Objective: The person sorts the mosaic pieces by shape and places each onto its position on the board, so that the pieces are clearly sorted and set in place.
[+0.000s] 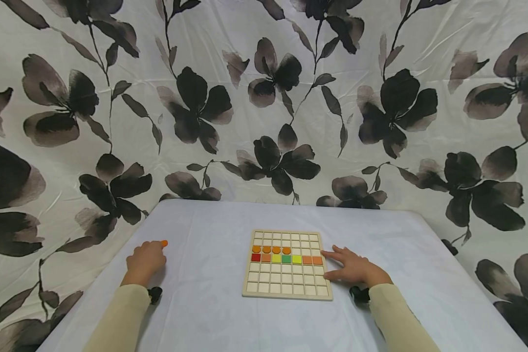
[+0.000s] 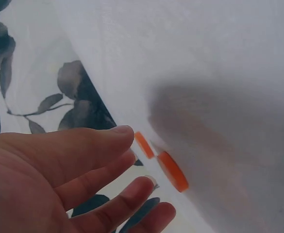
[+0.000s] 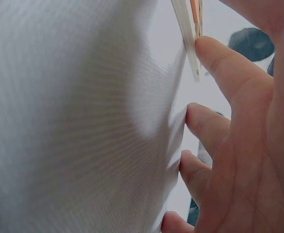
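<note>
My left hand (image 1: 145, 262) is low over the left side of the table, fingers extended. Beside its fingertips is an orange disc (image 1: 165, 243). The left wrist view shows two orange discs, a nearer one (image 2: 172, 171) and a smaller-looking one (image 2: 144, 144) right at the thumb tip. A pale wooden grid board (image 1: 286, 288) lies flat in front, right of centre. It has a row of coloured squares, with several orange discs (image 1: 276, 250) in the row above. My right hand (image 1: 354, 267) spreads its fingers at the board's right edge, thumb and a fingertip against it.
A white cloth covers the table (image 1: 202, 313). Behind and around it hangs a white curtain (image 1: 334, 122) with dark flowers. The table's left edge runs close to my left hand. Dark bands sit on both wrists.
</note>
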A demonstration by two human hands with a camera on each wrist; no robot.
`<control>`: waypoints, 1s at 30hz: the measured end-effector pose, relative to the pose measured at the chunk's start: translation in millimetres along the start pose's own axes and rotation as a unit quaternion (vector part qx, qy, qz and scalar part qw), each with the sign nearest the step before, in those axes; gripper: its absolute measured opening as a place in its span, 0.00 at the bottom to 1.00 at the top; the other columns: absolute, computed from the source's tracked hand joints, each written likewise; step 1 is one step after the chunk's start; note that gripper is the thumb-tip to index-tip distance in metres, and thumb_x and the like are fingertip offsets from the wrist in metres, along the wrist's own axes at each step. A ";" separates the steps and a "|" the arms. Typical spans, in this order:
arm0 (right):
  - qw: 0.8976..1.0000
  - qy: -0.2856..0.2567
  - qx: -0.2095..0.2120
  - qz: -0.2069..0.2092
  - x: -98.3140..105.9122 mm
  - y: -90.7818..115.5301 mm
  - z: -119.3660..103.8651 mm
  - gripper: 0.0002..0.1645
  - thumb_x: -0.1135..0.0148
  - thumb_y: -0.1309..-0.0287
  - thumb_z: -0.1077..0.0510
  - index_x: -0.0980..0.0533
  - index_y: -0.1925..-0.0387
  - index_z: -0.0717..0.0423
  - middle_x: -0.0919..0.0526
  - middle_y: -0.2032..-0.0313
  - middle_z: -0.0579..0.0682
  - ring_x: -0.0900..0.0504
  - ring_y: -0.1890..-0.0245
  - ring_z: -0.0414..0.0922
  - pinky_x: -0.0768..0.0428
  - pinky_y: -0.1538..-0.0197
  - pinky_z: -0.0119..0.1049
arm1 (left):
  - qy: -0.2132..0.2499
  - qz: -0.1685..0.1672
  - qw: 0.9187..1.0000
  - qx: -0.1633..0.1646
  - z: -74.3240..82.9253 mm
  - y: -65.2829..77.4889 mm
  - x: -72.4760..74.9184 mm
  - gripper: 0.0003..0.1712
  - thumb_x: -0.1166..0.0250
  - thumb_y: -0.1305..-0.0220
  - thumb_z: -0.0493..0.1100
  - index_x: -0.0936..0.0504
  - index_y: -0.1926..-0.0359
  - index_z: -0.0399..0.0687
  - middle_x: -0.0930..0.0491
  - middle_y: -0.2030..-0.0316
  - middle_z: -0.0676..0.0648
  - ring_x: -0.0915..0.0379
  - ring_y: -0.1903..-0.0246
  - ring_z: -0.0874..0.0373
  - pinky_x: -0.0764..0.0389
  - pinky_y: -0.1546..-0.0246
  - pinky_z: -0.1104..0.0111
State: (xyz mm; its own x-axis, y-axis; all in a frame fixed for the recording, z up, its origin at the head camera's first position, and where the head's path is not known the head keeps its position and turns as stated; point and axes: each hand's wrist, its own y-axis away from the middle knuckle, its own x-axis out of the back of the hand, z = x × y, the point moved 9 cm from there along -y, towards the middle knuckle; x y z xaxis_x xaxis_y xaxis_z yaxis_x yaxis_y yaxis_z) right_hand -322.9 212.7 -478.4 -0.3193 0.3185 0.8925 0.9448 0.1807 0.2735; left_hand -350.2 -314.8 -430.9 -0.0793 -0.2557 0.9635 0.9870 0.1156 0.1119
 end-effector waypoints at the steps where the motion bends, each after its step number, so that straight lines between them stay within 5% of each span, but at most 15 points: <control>1: 1.000 0.000 0.001 0.000 -0.2 0.0 0.1 0.50 0.36 0.53 0.28 0.37 0.30 0.38 0.44 0.26 0.56 0.50 0.27 0.65 0.51 0.37 0.77 | 0.000 -0.004 1.000 0.001 -1.2 -0.7 -1.3 0.21 0.46 0.38 0.37 0.26 0.47 0.28 0.26 0.54 0.27 0.31 0.54 0.29 0.30 0.55 0.35; 14: 1.000 -0.002 0.006 0.003 1.7 3.0 -2.7 0.49 0.36 0.52 0.30 0.36 0.30 0.39 0.44 0.26 0.56 0.50 0.27 0.65 0.52 0.37 0.77 | -0.004 -0.023 0.999 -0.023 -6.5 -7.9 -10.3 0.14 0.48 0.38 0.34 0.23 0.56 0.30 0.22 0.59 0.32 0.24 0.61 0.37 0.23 0.61 0.43; 22: 1.000 0.002 0.006 0.005 1.2 2.3 -1.6 0.49 0.36 0.52 0.29 0.37 0.30 0.39 0.43 0.26 0.56 0.50 0.27 0.65 0.51 0.38 0.77 | -0.010 -0.004 0.998 -0.055 -3.6 -6.9 -5.1 0.11 0.48 0.40 0.31 0.23 0.63 0.26 0.20 0.67 0.34 0.23 0.67 0.41 0.22 0.60 0.47; 30: 1.000 0.001 0.003 0.005 0.1 1.2 -0.5 0.50 0.36 0.53 0.28 0.37 0.30 0.39 0.44 0.26 0.56 0.50 0.27 0.65 0.51 0.38 0.77 | 0.004 -0.005 0.999 -0.048 -11.4 -12.2 -7.0 0.11 0.45 0.43 0.31 0.24 0.63 0.24 0.21 0.69 0.34 0.27 0.70 0.46 0.23 0.63 0.50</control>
State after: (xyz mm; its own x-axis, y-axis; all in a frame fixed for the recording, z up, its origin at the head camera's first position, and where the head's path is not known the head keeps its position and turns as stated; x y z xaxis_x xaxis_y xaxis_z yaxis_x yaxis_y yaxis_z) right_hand -321.8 212.4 -477.8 -0.3095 0.3190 0.8958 0.9475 0.1829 0.2623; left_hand -360.1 -325.3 -441.7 -0.0882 -0.2643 0.9604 0.9951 0.0208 0.0971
